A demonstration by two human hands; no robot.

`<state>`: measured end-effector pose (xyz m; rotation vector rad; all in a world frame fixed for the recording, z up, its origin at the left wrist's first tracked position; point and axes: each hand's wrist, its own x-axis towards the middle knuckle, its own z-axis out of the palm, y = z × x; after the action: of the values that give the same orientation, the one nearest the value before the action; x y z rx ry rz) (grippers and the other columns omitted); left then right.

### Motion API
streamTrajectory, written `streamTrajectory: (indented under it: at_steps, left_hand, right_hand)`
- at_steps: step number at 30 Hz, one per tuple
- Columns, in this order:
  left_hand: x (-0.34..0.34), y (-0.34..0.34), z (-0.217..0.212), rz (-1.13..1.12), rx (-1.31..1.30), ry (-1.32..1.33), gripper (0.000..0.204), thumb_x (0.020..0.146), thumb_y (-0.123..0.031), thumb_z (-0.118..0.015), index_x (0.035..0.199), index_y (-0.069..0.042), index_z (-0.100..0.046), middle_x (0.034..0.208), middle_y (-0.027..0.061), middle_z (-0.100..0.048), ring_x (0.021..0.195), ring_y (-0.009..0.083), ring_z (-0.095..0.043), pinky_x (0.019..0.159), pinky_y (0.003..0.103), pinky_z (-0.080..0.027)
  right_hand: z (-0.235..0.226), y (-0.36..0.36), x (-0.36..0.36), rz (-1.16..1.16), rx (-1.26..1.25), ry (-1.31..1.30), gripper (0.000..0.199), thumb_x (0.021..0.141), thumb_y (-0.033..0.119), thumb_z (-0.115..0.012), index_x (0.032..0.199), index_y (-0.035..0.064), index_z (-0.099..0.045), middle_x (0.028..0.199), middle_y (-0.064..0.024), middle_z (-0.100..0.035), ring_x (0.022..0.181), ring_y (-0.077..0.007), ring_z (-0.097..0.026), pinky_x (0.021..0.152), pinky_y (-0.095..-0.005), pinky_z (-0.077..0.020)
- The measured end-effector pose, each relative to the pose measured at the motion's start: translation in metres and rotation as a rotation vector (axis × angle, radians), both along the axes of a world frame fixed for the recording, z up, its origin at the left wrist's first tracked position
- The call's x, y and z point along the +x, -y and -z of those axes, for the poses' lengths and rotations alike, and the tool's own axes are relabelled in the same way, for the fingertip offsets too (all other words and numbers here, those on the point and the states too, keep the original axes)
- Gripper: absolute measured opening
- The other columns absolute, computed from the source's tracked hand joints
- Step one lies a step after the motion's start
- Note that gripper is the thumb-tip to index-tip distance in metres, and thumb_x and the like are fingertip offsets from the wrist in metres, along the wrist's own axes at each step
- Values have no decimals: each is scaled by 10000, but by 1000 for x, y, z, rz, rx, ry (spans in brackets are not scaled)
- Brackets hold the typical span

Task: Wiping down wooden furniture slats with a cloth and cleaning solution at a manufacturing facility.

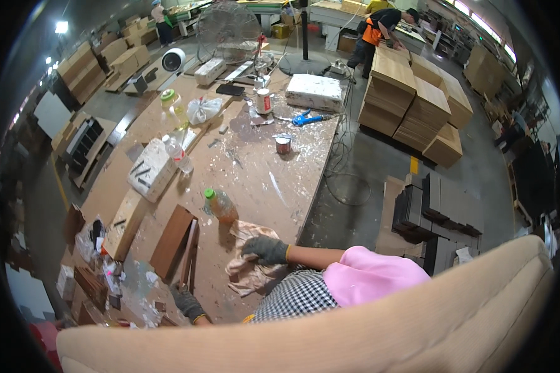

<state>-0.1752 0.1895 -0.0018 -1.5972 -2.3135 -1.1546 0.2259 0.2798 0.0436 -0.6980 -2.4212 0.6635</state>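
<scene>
My left hand [188,304], in a dark grey glove, grips the near end of a narrow brown wood strip [187,258] that points away from me across the table. Beside the strip, on its left, lies a reddish-brown wooden board [171,241]. My right hand [266,250], gloved the same way, is closed on a crumpled, stained cloth [246,273] lying on the table. Just beyond the cloth stands a bottle with a green cap [221,206] and orange-brown liquid inside.
The paint-spattered table [255,177] bears a small can [283,145], a blue-handled tool [308,118], a white-coated block [152,169] and a clear bottle [178,154]. Wood offcuts [90,286] crowd the left edge. Board stacks [389,93] stand right, near a person in orange [373,32].
</scene>
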Motion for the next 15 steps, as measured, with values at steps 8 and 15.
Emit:
streamTrajectory:
  at_steps: [8,15]
  left_hand:
    - [92,118,-54,-219,-188,1514,377,935,-302,-627,1239,-125,-492,1016,129,-642,793,273,-673,574,411,-527]
    - [126,200,-10,-40,-904,54,323,898,-278,-697,1143,-67,-690,1108,206,-674,958,323,-666,868,435,-540]
  right_hand:
    - [-83,-5,-23,64,-131,571,382,886,236,-628,1258,152,-622,1131,-133,-673,1058,-315,-642,942,-442,-484]
    - [-102,113,-137,-480,-112,127,503,882,273,-640,1357,132,-554,1376,-169,-561,1302,-356,-504,1106,-482,-364]
